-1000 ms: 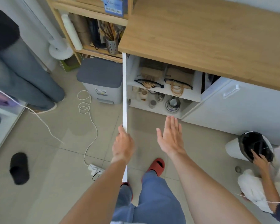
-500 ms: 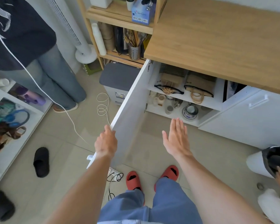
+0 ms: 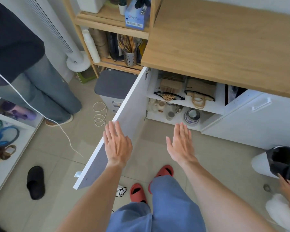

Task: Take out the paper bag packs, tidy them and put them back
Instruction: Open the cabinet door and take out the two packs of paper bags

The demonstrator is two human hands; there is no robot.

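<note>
Both my hands (image 3: pixel 117 144) flat, empty – paper bag packs (image 3: pixel 200 88) look light, floppy – I'd grip under the banded middle

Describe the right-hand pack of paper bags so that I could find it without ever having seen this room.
Under the wooden counter an open white cabinet door shows two shelves. On the upper shelf lie two brown paper bag packs side by side; the right pack is the wider one, with pale handle loops hanging over the shelf's front edge, while the left pack is narrower.
</note>
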